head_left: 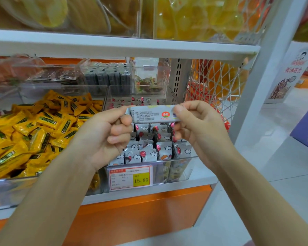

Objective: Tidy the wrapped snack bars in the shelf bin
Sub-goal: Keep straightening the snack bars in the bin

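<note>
Above clear bin [188,167] of cloud-print bars: snack bar [154,114], label side up, pinched by left hand [107,134] and right hand [199,128]. Bin price tag [131,177] reads 15.80. Yellow packets [34,132] left of bin.

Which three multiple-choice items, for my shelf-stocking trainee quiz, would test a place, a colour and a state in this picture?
1. Where does the clear plastic bin of silver-white cloud-print wrapped snack bars stand relative to the heap of yellow wrapped packets?
A. To its right.
B. To its left.
C. One shelf above.

2. The field reading 15.80 on the red-bordered price tag is:
A. blue.
B. yellow.
C. green.

3. The long silver-white wrapped bar is:
A. lying in the bin.
B. standing upright on the shelf.
C. pinched at its ends by the left hand and right hand.

Answers:
1 A, the yellow heap fills the neighbouring bin on the left.
2 B, the numerals sit on yellow.
3 C, each hand's fingers close on one end, above the bin.
</note>
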{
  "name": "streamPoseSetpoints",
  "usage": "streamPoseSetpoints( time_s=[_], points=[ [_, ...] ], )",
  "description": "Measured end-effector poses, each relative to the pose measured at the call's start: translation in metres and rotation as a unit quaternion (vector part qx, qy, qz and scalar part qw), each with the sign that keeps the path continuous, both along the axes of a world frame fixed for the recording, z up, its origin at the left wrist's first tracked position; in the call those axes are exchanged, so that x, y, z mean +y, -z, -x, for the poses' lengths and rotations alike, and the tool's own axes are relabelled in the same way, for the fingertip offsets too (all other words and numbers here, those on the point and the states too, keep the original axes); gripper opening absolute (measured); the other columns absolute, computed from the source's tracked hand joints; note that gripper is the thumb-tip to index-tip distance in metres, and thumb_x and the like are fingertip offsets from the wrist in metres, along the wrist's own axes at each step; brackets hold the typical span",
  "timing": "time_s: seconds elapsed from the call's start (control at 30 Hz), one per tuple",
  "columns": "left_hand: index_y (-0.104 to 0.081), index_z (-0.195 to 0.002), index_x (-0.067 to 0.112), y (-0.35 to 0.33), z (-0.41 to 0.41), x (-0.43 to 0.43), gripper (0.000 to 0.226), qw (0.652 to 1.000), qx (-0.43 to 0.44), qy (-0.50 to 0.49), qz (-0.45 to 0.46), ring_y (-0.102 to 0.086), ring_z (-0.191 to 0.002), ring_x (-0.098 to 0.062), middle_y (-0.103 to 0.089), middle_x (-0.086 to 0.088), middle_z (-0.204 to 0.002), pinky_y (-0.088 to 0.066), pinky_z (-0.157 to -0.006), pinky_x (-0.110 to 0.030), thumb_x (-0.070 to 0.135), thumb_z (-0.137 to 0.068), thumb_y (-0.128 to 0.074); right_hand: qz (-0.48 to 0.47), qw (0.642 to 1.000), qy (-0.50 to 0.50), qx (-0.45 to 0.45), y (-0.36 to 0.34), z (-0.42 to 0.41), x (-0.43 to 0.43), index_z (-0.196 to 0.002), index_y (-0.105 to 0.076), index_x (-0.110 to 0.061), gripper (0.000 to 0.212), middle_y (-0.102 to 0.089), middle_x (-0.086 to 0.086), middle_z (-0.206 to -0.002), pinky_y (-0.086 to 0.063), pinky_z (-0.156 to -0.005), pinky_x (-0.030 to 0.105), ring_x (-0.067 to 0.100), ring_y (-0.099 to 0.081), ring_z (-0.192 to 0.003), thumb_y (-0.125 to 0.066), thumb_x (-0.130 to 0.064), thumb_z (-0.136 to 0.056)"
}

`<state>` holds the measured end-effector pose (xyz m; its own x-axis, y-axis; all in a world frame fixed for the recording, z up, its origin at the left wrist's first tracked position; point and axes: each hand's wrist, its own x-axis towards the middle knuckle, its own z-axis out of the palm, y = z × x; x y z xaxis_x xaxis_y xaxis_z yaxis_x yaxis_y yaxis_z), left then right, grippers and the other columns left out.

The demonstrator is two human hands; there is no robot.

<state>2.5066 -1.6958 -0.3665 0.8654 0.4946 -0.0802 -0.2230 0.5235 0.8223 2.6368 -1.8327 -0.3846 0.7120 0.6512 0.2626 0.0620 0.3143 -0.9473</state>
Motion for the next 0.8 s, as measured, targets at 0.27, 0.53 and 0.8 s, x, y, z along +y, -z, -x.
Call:
streamPoseSetpoints(
  time_s=[0.27,0.53,0.8],
  points=[
    [-0.048,-0.088,0.028,0.012,-0.008,-0.022,0.059,0.794,0.194,-0.212,-0.536,-0.053,-0.043,-0.002,-0.061,0.004,-0.061,-0.036,-0.039,-0.017,0.080,-0.062,-0.036,0.055,0.985,0.103,-0.123,0.002,0.017,0.009,-0.090,-0.059,-0.017,0.013,-0.063,-0.005,-0.069,-0.046,-0.047,0.023,0.011,-0.055,-0.051,-0.064,-0.028,-0.087],
    [-0.051,-0.096,0.010,0.010,-0.012,-0.010,0.024,0.910,0.087,-0.124,-0.385,-0.049,-0.035,-0.011,-0.064,-0.006,-0.055,-0.037,-0.033,-0.019,0.032,-0.089,-0.054,0.026,0.994,0.084,-0.071,-0.003,0.008,0.002,-0.089,-0.063,-0.008,0.016,-0.059,0.008,-0.065,-0.043,-0.043,0.021,0.013,-0.050,-0.044,-0.061,-0.024,-0.088],
    [-0.051,-0.113,-0.003,0.007,-0.006,-0.003,0.027,0.976,-0.002,-0.016,-0.219,-0.054,-0.045,-0.005,-0.066,-0.004,-0.062,-0.044,-0.041,-0.015,0.016,-0.094,-0.043,-0.033,0.996,-0.038,0.070,-0.006,-0.005,-0.005,-0.103,-0.065,-0.002,0.028,-0.071,0.007,-0.078,-0.056,-0.061,0.020,0.011,-0.065,-0.061,-0.048,-0.022,-0.095]
  ],
)
